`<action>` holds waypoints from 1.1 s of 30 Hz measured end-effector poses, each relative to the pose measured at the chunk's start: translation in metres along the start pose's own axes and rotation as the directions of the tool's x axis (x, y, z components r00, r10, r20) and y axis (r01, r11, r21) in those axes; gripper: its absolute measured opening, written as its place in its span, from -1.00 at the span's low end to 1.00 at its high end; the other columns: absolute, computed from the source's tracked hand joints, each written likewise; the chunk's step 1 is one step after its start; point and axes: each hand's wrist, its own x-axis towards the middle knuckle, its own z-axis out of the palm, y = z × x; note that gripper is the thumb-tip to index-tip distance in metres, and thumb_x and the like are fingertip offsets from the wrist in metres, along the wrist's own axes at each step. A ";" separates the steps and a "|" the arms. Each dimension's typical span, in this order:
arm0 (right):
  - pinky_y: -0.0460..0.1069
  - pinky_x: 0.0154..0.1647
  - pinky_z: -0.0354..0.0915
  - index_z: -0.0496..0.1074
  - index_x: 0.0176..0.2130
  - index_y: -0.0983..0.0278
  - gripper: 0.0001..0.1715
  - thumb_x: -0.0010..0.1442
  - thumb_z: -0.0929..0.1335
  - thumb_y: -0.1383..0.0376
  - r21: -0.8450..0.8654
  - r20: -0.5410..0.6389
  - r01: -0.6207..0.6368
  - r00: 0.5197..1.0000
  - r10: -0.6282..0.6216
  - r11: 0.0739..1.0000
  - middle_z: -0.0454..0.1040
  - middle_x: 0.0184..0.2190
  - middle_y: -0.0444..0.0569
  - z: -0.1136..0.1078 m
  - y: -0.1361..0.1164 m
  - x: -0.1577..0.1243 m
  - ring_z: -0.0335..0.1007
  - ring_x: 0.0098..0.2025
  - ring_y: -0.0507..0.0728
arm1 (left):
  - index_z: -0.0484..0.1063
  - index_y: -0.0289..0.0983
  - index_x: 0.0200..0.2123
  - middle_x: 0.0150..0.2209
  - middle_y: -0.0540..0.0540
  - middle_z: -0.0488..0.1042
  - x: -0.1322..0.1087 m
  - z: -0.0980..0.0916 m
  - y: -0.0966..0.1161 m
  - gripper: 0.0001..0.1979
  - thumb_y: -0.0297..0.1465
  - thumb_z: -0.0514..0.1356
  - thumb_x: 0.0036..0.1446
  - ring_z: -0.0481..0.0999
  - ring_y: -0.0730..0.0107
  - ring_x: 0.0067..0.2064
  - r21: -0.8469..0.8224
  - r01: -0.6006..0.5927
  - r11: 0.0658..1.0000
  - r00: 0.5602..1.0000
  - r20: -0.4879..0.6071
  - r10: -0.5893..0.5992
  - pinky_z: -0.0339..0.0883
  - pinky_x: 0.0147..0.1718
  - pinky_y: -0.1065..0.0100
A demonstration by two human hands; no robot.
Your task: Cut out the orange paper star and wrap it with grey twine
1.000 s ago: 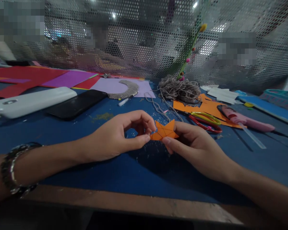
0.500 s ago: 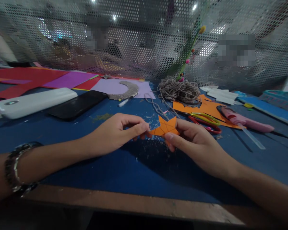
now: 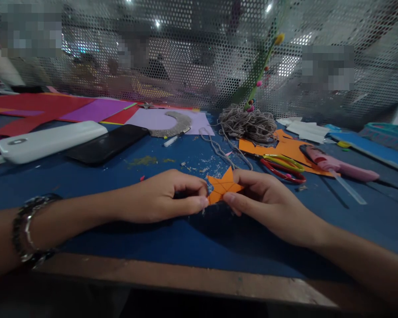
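A small orange paper star (image 3: 223,187) with creased lines is held just above the blue table top (image 3: 172,238), between both hands. My left hand (image 3: 166,196) pinches its left points with thumb and curled fingers. My right hand (image 3: 265,201) grips its right side, thumb below and fingers above. A beaded bracelet (image 3: 28,229) circles my left wrist.
Red-and-yellow scissors (image 3: 283,168) and a pink glue gun (image 3: 338,170) lie on orange paper scraps (image 3: 285,148) at the right. A twine bundle (image 3: 248,123) sits behind. A black phone (image 3: 108,143), a white case (image 3: 43,141) and coloured sheets (image 3: 69,110) lie left. A perforated screen (image 3: 199,53) closes the back.
Both hands have dropped slightly toward me with the star. The star has turned a little in my fingers, and my left fingers have closed tighter on it.
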 end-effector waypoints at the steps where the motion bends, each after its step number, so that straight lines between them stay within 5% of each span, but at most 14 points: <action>1: -0.21 -0.54 0.16 0.29 -0.39 0.32 -0.92 0.12 0.26 0.33 -0.003 0.002 -0.009 1.000 0.009 1.000 0.22 -0.53 -0.18 0.000 0.000 0.000 0.11 -0.53 -0.10 | 0.28 -0.31 -0.58 -0.62 0.13 0.23 0.000 0.001 0.000 -0.75 -0.42 0.01 0.12 0.22 0.63 -0.57 0.037 -0.020 0.999 1.000 0.014 0.020 0.08 -0.56 0.59; 6: -0.20 -0.52 0.16 0.27 -0.41 0.32 -0.91 0.13 0.24 0.34 -0.009 -0.012 0.001 1.000 -0.001 1.000 0.19 -0.57 -0.21 0.000 0.000 0.001 0.10 -0.55 -0.11 | 0.35 -0.30 -0.49 -0.54 0.08 0.37 0.000 0.002 -0.006 -0.77 -0.38 0.00 0.15 0.35 0.58 -0.49 0.152 -0.047 0.987 0.998 -0.034 0.053 0.15 -0.47 0.58; 11: -0.20 -0.50 0.16 0.26 -0.38 0.32 -0.93 0.15 0.21 0.37 -0.033 -0.055 0.049 0.997 -0.051 0.998 0.17 -0.58 -0.22 -0.001 0.000 0.003 0.12 -0.55 -0.11 | 0.33 -0.30 -0.52 -0.65 0.13 0.26 0.001 0.002 -0.004 -0.78 -0.38 0.02 0.14 0.25 0.63 -0.62 0.089 0.020 0.996 0.988 -0.153 -0.006 0.11 -0.59 0.58; 17: -0.16 -0.57 0.15 0.11 -0.18 0.29 -0.77 0.13 0.23 0.28 -0.338 -0.171 0.068 0.976 -0.133 0.939 0.25 -0.53 -0.19 0.003 0.004 -0.001 0.14 -0.57 -0.07 | 0.28 -0.30 -0.57 -0.68 0.15 0.20 0.003 0.001 0.001 -0.78 -0.39 0.05 0.09 0.19 0.65 -0.65 0.028 0.135 0.991 0.926 -0.359 -0.116 0.09 -0.65 0.59; 23: -0.15 -0.56 0.18 0.03 0.04 0.32 -0.51 0.15 0.25 0.27 -0.725 -0.193 0.123 0.908 -0.372 0.678 0.26 -0.49 -0.14 0.000 0.011 -0.005 0.18 -0.54 -0.04 | 0.28 -0.30 -0.55 -0.71 0.16 0.16 0.003 0.000 -0.001 -0.79 -0.39 0.03 0.10 0.12 0.66 -0.70 0.000 0.188 0.982 0.887 -0.431 -0.169 0.00 -0.73 0.57; 28: -0.07 -0.44 0.19 0.37 -0.31 0.30 -0.85 0.17 0.22 0.34 -0.931 0.050 0.218 0.871 -0.489 0.292 0.34 -0.46 -0.04 0.001 0.010 -0.005 0.25 -0.44 0.05 | 0.27 -0.31 -0.57 -0.67 0.14 0.20 0.003 0.000 -0.001 -0.78 -0.40 0.05 0.09 0.18 0.66 -0.64 0.026 0.191 0.981 0.915 -0.366 -0.168 0.06 -0.66 0.59; 33: -0.09 -0.51 0.06 0.42 -0.43 0.27 -0.77 0.18 0.22 0.33 -0.954 0.113 0.252 0.802 -0.587 0.161 0.26 -0.56 -0.08 0.004 0.004 -0.006 0.13 -0.50 0.03 | 0.31 -0.31 -0.55 -0.65 0.14 0.23 0.004 0.001 -0.001 -0.76 -0.35 0.05 0.11 0.21 0.62 -0.60 0.085 0.193 0.977 0.947 -0.277 -0.163 0.07 -0.60 0.57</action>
